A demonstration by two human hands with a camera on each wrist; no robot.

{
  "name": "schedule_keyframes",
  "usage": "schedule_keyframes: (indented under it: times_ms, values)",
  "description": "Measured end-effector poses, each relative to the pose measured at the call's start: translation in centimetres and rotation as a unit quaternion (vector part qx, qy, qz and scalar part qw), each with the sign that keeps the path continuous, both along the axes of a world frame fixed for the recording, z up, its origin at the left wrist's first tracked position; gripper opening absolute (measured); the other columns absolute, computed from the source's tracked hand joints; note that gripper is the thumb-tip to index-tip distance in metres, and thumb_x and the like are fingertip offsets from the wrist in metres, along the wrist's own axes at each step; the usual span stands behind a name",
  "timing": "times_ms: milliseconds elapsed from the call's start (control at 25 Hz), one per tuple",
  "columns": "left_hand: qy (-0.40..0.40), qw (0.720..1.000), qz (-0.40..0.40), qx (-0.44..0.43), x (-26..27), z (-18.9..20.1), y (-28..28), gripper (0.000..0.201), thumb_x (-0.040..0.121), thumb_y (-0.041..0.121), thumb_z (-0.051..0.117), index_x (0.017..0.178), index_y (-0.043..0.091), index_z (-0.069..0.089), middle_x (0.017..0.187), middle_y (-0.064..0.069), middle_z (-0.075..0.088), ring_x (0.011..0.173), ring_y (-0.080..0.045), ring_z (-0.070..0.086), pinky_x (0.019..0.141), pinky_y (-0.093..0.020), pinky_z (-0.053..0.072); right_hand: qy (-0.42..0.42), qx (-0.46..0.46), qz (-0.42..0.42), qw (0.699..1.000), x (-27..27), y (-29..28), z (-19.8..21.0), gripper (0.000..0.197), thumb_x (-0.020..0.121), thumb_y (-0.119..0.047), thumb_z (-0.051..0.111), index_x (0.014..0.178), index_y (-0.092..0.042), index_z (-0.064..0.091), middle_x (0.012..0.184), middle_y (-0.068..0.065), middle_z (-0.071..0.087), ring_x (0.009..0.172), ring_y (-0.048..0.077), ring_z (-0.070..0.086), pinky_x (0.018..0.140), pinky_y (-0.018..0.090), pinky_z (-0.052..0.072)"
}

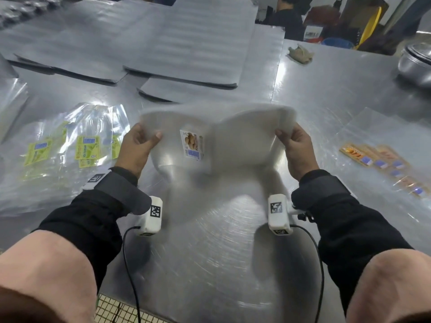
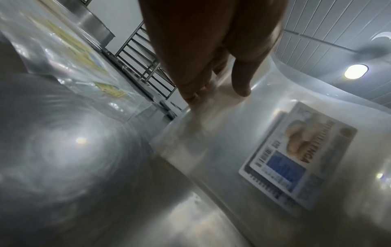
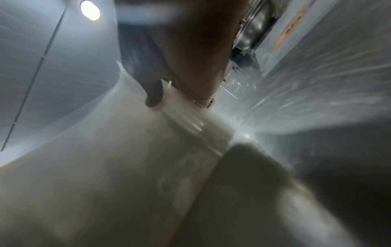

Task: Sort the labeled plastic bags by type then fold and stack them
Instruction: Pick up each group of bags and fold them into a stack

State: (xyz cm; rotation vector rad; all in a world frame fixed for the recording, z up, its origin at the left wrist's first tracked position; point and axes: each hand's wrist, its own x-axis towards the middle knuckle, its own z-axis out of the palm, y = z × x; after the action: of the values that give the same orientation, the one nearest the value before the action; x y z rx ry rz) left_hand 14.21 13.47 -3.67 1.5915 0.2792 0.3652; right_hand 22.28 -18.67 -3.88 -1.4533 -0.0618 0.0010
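Both hands are pinching a bag [image 1: 219, 134] above the surface [image 1: 233, 229], left hand [image 1: 137, 145] and right hand [image 1: 293, 145] gripping opposite edges. Thin and floppy, it is probably handling light and slippery; edge grips are keeping it spread.

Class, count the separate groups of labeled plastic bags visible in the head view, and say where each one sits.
3. Green-labeled bags lie on the table at left; orange-labeled bags lie at right; a white-labeled bundle is held up between left hand and right hand. Bags within each overlap, so some are hidden.
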Motion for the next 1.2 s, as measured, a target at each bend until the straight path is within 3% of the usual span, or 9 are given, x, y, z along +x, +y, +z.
schedule_keyframes:
  times_ms: [120,200,320,440,600,840,920,1040,1200]
  values:
    - [-0.008,1.000,0.011,0.002,0.1,0.1,-0.3,0.019,0.092,0.003,0.055,0.100,0.020,0.049,0.103,0.005,0.060,0.094,-0.004,0.058,0.080,-0.016,0.049,0.005,-0.005,0.017,1.000,0.0,0.5,-0.4,0.027,0.087,-0.004,0.062,0.106,-0.017,0.049,0.101,0.003,0.061,0.089,0.011,0.062,0.075,0.021,0.051]
    - [-0.009,1.000,0.013,-0.009,0.1,0.2,-0.2,0.023,0.092,0.001,0.053,0.097,0.022,0.046,0.095,0.005,0.060,0.090,-0.004,0.058,0.078,-0.015,0.048,0.013,0.009,0.043,0.999,0.0,0.5,-0.2,0.042,0.075,-0.013,0.075,0.108,-0.016,0.050,0.104,0.004,0.065,0.095,0.015,0.064,0.078,0.023,0.052]
    - [-0.006,1.000,-0.008,-0.003,0.0,0.2,0.0,0.025,0.092,-0.001,0.051,0.110,0.015,0.047,0.096,0.004,0.060,0.092,-0.004,0.059,0.081,-0.015,0.049,0.032,0.038,0.027,0.998,0.0,0.4,-0.1,0.041,0.061,-0.029,0.077,0.096,-0.013,0.062,0.082,-0.006,0.072,0.077,0.008,0.067,0.069,0.019,0.051]
    - [-0.004,1.000,-0.016,0.006,-0.3,0.1,-0.3,0.024,0.093,-0.001,0.050,0.113,0.012,0.049,0.106,0.006,0.060,0.093,0.003,0.061,0.081,-0.015,0.049,0.026,0.028,0.009,0.999,-0.2,0.3,-0.8,0.020,0.081,-0.016,0.067,0.099,-0.010,0.062,0.078,-0.008,0.071,0.073,0.007,0.065,0.067,0.019,0.050]
    - [0.006,1.000,-0.008,0.009,-0.7,0.2,-0.9,0.030,0.093,0.005,0.054,0.121,0.012,0.047,0.110,0.006,0.058,0.098,0.001,0.058,0.084,-0.015,0.050,0.011,0.017,0.064,0.998,-0.4,0.0,-0.6,0.044,0.079,-0.004,0.068,0.120,-0.003,0.052,0.102,0.006,0.068,0.088,0.015,0.066,0.071,0.022,0.052]
    - [0.008,1.000,0.010,0.020,-0.7,0.3,-0.9,0.014,0.095,0.004,0.049,0.105,0.014,0.050,0.099,0.009,0.060,0.091,0.000,0.058,0.077,-0.012,0.048,0.024,0.008,-0.009,1.000,-0.6,0.0,-1.0,0.008,0.084,-0.006,0.064,0.092,-0.009,0.063,0.072,-0.008,0.071,0.067,0.007,0.065,0.063,0.019,0.051]
    - [0.005,1.000,0.020,0.017,-0.5,0.3,-0.9,0.015,0.097,0.002,0.045,0.102,0.015,0.050,0.101,0.008,0.060,0.092,0.000,0.058,0.080,-0.013,0.048,0.024,0.036,-0.013,0.999,-0.9,0.3,-0.9,0.013,0.080,-0.013,0.067,0.092,-0.008,0.063,0.072,-0.008,0.071,0.067,0.007,0.065,0.063,0.019,0.051]
    - [0.012,1.000,0.022,0.016,-0.8,0.4,-1.2,0.021,0.096,0.001,0.046,0.099,0.022,0.049,0.106,0.004,0.059,0.094,0.000,0.057,0.085,-0.016,0.048,0.028,0.049,0.001,0.998,-1.3,0.4,-0.6,0.041,0.065,-0.029,0.074,0.098,-0.006,0.063,0.076,-0.007,0.072,0.071,0.008,0.066,0.064,0.018,0.051]
    - [0.041,0.999,-0.015,0.019,-1.3,0.8,-1.2,0.032,0.091,0.004,0.058,0.117,0.011,0.042,0.113,-0.004,0.057,0.102,-0.009,0.056,0.101,-0.030,0.044,0.020,0.005,0.041,0.999,-0.9,-0.3,-0.4,0.037,0.081,-0.002,0.067,0.115,-0.009,0.055,0.098,0.000,0.068,0.086,0.010,0.066,0.071,0.019,0.051]
